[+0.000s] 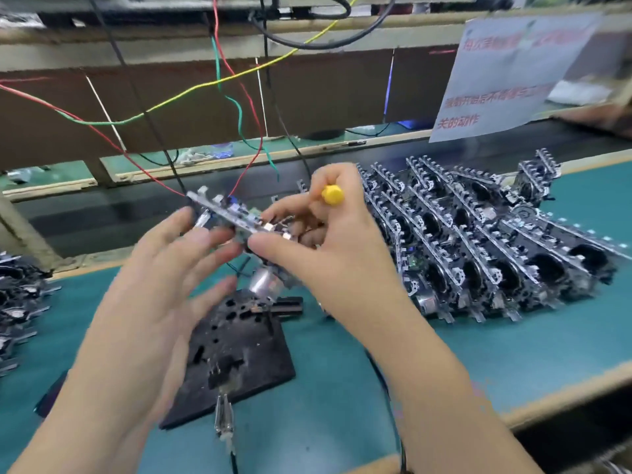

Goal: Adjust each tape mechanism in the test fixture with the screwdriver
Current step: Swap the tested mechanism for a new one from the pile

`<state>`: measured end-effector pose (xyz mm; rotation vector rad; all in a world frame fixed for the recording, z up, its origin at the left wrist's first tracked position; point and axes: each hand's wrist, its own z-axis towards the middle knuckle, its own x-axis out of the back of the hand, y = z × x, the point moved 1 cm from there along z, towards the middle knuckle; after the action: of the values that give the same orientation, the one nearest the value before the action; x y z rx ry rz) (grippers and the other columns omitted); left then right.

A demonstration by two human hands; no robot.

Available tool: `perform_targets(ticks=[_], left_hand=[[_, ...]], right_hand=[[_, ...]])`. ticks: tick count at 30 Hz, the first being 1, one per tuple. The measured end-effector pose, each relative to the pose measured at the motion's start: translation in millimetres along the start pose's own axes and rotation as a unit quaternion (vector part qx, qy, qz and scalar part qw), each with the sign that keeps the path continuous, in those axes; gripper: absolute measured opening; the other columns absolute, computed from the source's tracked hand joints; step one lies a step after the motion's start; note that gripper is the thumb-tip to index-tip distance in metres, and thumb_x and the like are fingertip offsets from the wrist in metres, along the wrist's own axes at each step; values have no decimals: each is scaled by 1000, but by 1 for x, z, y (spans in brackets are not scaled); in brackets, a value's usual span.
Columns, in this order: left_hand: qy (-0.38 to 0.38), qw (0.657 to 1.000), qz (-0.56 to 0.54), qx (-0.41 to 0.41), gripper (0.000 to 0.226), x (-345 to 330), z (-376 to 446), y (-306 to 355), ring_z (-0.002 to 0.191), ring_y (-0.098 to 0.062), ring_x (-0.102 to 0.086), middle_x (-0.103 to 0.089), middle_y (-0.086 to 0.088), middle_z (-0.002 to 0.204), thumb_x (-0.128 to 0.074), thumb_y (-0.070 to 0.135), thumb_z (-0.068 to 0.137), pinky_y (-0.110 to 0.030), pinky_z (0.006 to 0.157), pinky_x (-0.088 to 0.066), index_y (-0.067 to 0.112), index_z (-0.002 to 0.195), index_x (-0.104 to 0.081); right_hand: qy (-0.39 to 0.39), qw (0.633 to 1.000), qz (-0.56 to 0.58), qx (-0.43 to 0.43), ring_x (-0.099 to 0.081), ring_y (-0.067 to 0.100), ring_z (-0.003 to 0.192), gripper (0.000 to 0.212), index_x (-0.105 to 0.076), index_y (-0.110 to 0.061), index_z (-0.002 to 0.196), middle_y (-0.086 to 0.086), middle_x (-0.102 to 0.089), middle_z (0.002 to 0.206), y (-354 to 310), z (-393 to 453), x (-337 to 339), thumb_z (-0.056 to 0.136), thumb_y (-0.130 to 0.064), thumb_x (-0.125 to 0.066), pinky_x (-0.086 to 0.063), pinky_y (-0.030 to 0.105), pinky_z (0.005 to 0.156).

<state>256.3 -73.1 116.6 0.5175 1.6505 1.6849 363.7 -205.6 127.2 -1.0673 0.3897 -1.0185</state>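
While raised above the black test fixture [236, 343] on the green bench mat [478, 354], held between both hands: one tape mechanism [236, 217], tilted, with red wires [102, 131] running up from its far end. Right hand [328, 241]: thumb and fingers curled round the near end of the mechanism, with a yellow-handled screwdriver [332, 195] tucked in the same hand, its yellow cap poking out near the knuckles; shaft hidden, tip position impossible to tell. Left hand [164, 268]: fingers straight and slightly spread, blurred, fingertips at the underside of the mechanism, seemingly touching rather than gripping. Below the mechanism, just above the fixture's far edge, a silver cylindrical part [263, 282], partly hidden by the right hand. Right of the fixture, well apart from it: a stacked batch of mechanisms [478, 241] in leaning rows. At the left edge, a smaller heap of similar parts [17, 302]. Near the fixture's front edge, a clear-bodied probe [224, 419] on a black cable. Up behind, a yellow-green wire [191, 90] and a paper notice [506, 77] with red lettering, blurred.
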Motion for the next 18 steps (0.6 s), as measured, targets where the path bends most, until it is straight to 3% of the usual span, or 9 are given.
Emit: perform_targets(ticks=[3, 6, 7, 9, 11, 12, 14, 16, 18], left_hand=[[-130, 990, -37, 35, 25, -62, 15, 11, 110, -18, -71, -75, -3, 116, -64, 34, 91, -38, 85, -60, 27, 115, -66], [-252, 966, 16, 44, 45, -131, 29, 11, 113, -7, -68, -70, 4, 125, -60, 52, 89, -31, 95, -56, 27, 126, -63], [-285, 957, 24, 50, 42, -153, 32, 8, 111, -1, -66, -69, 10, 125, -56, 54, 94, -29, 98, -53, 30, 128, -62], [-336, 940, 8, 59, 30, -191, 37, -4, 89, 15, -65, -72, 27, 98, -44, 53, 102, -26, 95, -52, 35, 108, -68], [-356, 931, -5, 79, 43, -218, 40, -20, 68, 14, -63, -69, 27, 74, -37, 51, 105, -22, 83, -53, 34, 86, -72], [-359, 930, -6, 85, 46, -227, 41, -29, 66, 11, -62, -69, 25, 70, -35, 52, 106, -22, 79, -53, 33, 83, -70], [-335, 937, -2, 96, 40, -235, 44, -44, 72, 10, -63, -67, 27, 67, -34, 54, 105, -26, 87, -49, 37, 85, -64], [-294, 948, -8, 119, 39, -238, 48, -53, 78, 13, -62, -67, 32, 73, -35, 57, 104, -30, 98, -46, 38, 86, -64], [-269, 953, -6, 140, 37, -233, 52, -60, 93, 5, -61, -67, 25, 93, -38, 62, 101, -33, 102, -47, 38, 92, -65]], right_hand=[[100, 994, -36, -24, -60, 12, 71, 57, -33, -33, 94, -2, -74, 92, -9, 14, 48, 77, -22, -86, -55, 34, 73], [188, 967, -169, -32, -66, 12, 75, 60, -32, -27, 101, -3, -73, 90, 2, 29, 99, 76, -24, -87, -56, 36, 77], [211, 956, -202, -35, -67, 14, 77, 60, -32, -26, 102, -4, -73, 90, 10, 33, 114, 77, -23, -86, -56, 38, 77], [239, 939, -244, -45, -66, 19, 78, 58, -34, -22, 106, -5, -70, 89, 30, 38, 137, 78, -21, -85, -50, 34, 70], [239, 920, -306, -53, -56, 24, 74, 52, -40, -17, 113, -3, -63, 88, 51, 40, 152, 81, -16, -82, -32, 27, 57], [233, 908, -343, -55, -49, 26, 73, 49, -41, -14, 115, 0, -58, 88, 60, 39, 156, 83, -13, -79, -25, 27, 54], [212, 899, -379, -47, -43, 27, 74, 44, -41, -13, 113, 6, -55, 91, 74, 37, 160, 85, -9, -75, -20, 32, 56], [187, 906, -378, -43, -50, 28, 80, 48, -38, -16, 111, 7, -60, 97, 82, 34, 160, 83, -10, -77, -23, 30, 60], [163, 911, -376, -54, -55, 28, 88, 51, -37, -18, 109, 6, -63, 106, 86, 32, 156, 82, -14, -79, -31, 33, 64]])
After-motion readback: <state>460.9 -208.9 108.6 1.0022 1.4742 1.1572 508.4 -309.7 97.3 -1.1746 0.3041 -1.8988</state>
